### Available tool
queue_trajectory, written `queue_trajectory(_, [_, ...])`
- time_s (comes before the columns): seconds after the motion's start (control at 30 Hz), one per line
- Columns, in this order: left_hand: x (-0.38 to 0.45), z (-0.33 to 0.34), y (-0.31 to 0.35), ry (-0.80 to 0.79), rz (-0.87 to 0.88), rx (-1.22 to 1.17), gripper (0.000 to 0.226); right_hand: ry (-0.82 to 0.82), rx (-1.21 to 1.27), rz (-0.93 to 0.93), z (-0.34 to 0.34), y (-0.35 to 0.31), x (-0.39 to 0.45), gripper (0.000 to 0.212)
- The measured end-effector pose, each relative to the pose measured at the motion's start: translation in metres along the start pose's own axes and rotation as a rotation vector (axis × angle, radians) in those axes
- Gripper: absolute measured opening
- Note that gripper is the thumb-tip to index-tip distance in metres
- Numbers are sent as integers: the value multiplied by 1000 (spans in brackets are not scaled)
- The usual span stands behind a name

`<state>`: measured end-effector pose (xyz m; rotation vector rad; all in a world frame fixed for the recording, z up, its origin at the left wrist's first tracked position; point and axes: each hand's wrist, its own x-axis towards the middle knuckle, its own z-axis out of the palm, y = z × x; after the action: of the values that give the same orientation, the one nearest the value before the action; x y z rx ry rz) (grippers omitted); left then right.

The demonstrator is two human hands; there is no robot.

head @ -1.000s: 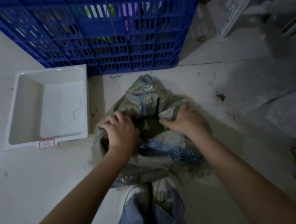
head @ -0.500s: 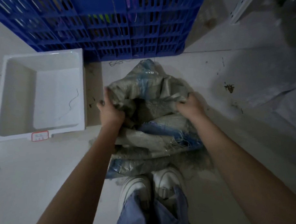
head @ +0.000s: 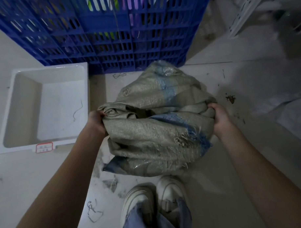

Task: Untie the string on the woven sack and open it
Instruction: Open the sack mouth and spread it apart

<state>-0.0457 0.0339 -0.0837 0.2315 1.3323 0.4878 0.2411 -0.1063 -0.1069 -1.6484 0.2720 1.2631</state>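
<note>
A grey-green woven sack (head: 152,130) with a blue stripe stands on the pale floor in front of my shoes. Its mouth is stretched wide and a dark gap shows along the top fold. My left hand (head: 97,121) grips the left end of the rim. The right end of the rim is bunched in my right hand (head: 220,118). A loose string (head: 93,212) lies coiled on the floor at the lower left, apart from the sack.
A white plastic tub (head: 49,107) with a thin strand inside sits to the left. A large blue slatted crate (head: 109,30) stands behind the sack. My white shoes (head: 154,202) are just below it. Bits of debris (head: 230,99) dot the floor to the right.
My hands have moved apart from the middle of the sack to its two sides, stretching the mouth wide. The view has shifted too, and the string on the floor now shows.
</note>
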Motion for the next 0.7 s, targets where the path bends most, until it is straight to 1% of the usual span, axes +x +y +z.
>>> queue_trajectory(0.07, [12, 4, -5, 26, -8, 71, 33, 46, -42, 18, 1, 14, 2, 24])
queue_trajectory(0.1, [18, 7, -7, 53, 15, 142, 32, 91, -125, -3, 0, 21, 5, 23])
queue_trajectory(0.13, [23, 11, -9, 83, 57, 229, 32, 135, -212, -46, -2, 27, 8, 28])
queue_trajectory(0.2, [28, 19, -9, 160, 218, 436, 38, 190, -384, -173, -7, 35, 8, 54])
queue_trajectory(0.23, [28, 23, -8, 205, 342, 552, 43, 216, -507, -251, -8, 38, 2, 66])
queue_trajectory(0.27, [24, 27, -7, 257, 496, 718, 48, 276, -670, -371, -10, 40, -5, 74])
queue_trajectory(0.3, [11, 31, -7, 310, 668, 937, 51, 368, -831, -565, -11, 40, -15, 73])
queue_trajectory(0.33, [-8, 37, -13, 363, 888, 1135, 50, 453, -931, -842, -9, 39, -28, 62])
queue_trajectory(0.37, [-25, 43, -24, 399, 1153, 1273, 43, 471, -973, -1137, -2, 37, -40, 46])
queue_trajectory(0.4, [-42, 53, -38, 373, 1374, 1364, 33, 351, -1030, -1312, 10, 32, -54, 31])
queue_trajectory(0.43, [-55, 64, -53, 296, 1469, 1495, 23, 136, -1143, -1368, 23, 28, -61, 23])
queue_trajectory(0.47, [-60, 74, -69, 188, 1414, 1685, 20, -120, -1346, -1327, 38, 23, -63, 22])
queue_trajectory(0.5, [-57, 81, -84, 110, 1222, 1900, 24, -329, -1647, -1225, 52, 20, -55, 25])
queue_trajectory(0.53, [-49, 85, -98, 83, 985, 2064, 31, -442, -1927, -1144, 66, 18, -46, 29])
queue_trajectory(0.57, [-38, 85, -108, 62, 794, 2181, 38, -481, -2144, -1108, 77, 15, -34, 35])
queue_trajectory(0.6, [-30, 83, -115, 38, 675, 2253, 44, -490, -2294, -1078, 85, 11, -23, 42])
queue_trajectory(0.67, [-20, 73, -125, -16, 601, 2364, 58, -453, -2426, -1066, 96, 4, -4, 66])
queue_trajectory(0.7, [-18, 68, -127, -61, 596, 2420, 65, -394, -2465, -1060, 100, -3, 2, 78])
